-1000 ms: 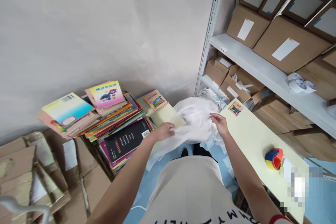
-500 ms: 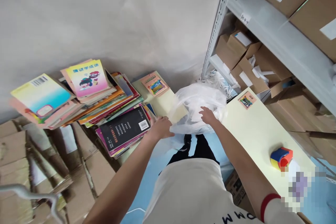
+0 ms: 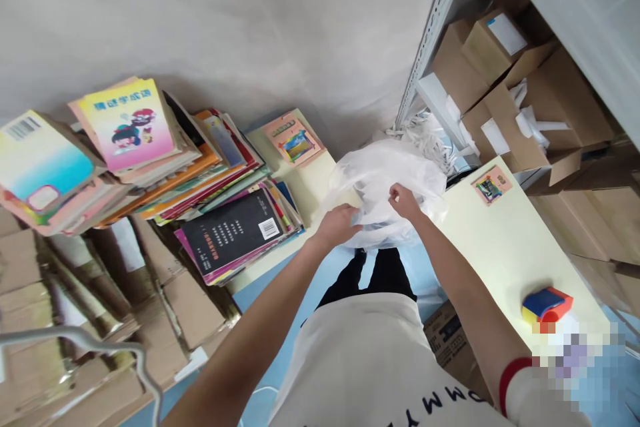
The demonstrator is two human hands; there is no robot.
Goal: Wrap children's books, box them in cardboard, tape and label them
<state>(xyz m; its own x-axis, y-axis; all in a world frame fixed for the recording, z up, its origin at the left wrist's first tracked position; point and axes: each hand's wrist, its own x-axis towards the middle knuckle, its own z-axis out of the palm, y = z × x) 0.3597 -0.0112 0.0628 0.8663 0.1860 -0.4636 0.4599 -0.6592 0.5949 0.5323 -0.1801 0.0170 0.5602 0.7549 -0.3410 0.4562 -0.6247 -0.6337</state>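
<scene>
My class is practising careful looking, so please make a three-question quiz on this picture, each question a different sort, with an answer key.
1. Multiple choice: which thing is nearest to both the left hand and the right hand?
A. the shelf
B. the white plastic bag
C. the wall

2. True or false: the black book lies with its barcode facing up.

3. Fill in the blank: the open cardboard box is on the person's ____ side.

Key: 1. B; 2. true; 3. right.
</scene>
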